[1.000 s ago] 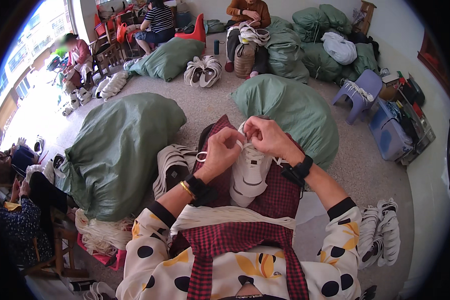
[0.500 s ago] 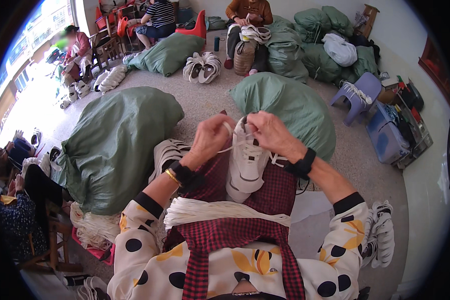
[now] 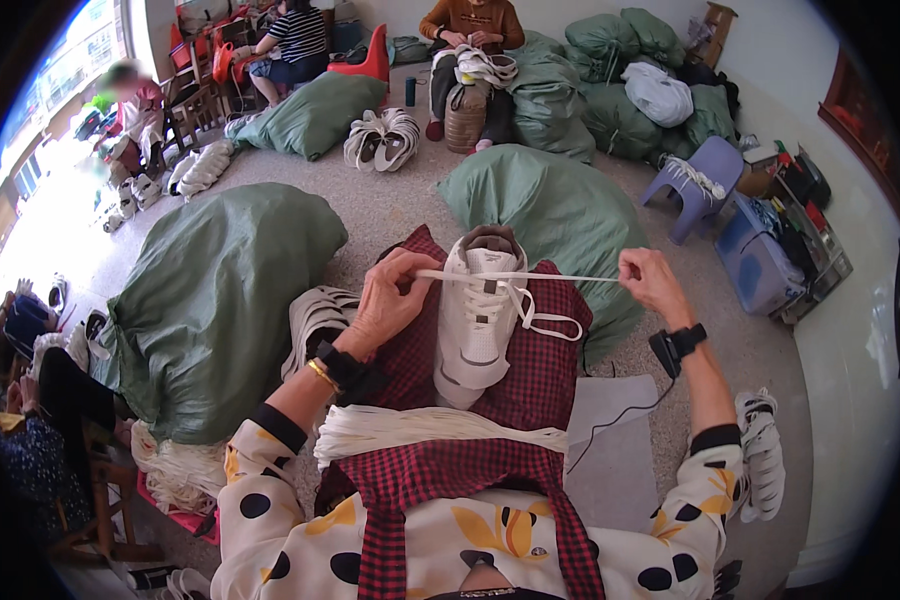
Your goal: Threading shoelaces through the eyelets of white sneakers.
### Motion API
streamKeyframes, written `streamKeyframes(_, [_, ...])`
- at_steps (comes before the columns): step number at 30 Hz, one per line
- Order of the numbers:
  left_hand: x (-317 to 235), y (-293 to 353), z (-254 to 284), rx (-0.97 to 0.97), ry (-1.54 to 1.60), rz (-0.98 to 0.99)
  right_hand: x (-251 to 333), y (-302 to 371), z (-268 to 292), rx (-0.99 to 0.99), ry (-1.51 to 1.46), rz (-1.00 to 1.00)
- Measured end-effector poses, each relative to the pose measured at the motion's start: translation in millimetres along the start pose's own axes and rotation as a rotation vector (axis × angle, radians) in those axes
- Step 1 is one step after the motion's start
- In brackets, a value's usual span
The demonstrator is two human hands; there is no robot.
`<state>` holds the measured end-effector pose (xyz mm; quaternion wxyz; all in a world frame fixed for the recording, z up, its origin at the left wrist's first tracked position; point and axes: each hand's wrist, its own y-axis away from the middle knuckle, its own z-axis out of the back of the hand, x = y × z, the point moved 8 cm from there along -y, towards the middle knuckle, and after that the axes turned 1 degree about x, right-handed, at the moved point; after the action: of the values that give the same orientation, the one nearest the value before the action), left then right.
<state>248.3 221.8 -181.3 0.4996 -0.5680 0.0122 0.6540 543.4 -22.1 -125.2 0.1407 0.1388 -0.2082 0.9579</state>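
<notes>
A white sneaker (image 3: 478,318) lies on the red checked cloth (image 3: 545,370) over my lap, toe toward me. My left hand (image 3: 390,300) pinches one end of its white shoelace (image 3: 530,277) beside the shoe's collar. My right hand (image 3: 652,283) has the other end, pulled out taut to the right. A loop of the lace hangs at the shoe's right side. A bundle of loose white laces (image 3: 430,428) rests across my lap below the shoe. A black band sits on my right wrist.
Big green sacks stand at my left (image 3: 220,300) and ahead (image 3: 560,210). White shoes lie stacked beside my left knee (image 3: 315,320) and at right (image 3: 765,455). A purple stool (image 3: 695,180) and blue crate (image 3: 755,265) stand at right. Other people sit at the back.
My hands have moved apart: the right one has drawn the lace out to the right until it is taut, and the shoe has tilted lower onto my lap.
</notes>
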Motion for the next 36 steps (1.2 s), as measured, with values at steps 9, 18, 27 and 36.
streamKeyframes(9, [-46, -30, 0, 0.113, -0.106, -0.107, 22, -12, -31, 0.082, -0.191, 0.019])
streamKeyframes(18, [-59, -83, -86, 0.665, -0.242, -0.144, 103, -47, -88, 0.455, -0.38, 0.047])
streamKeyframes(27, [-51, -81, -109, 0.746, -0.126, -0.166, 84, -45, -101, 0.328, -0.737, 0.011])
streamKeyframes(36, [-28, -140, 4, 0.413, -0.672, -0.196, 101, -33, -90, 0.151, -0.54, 0.165])
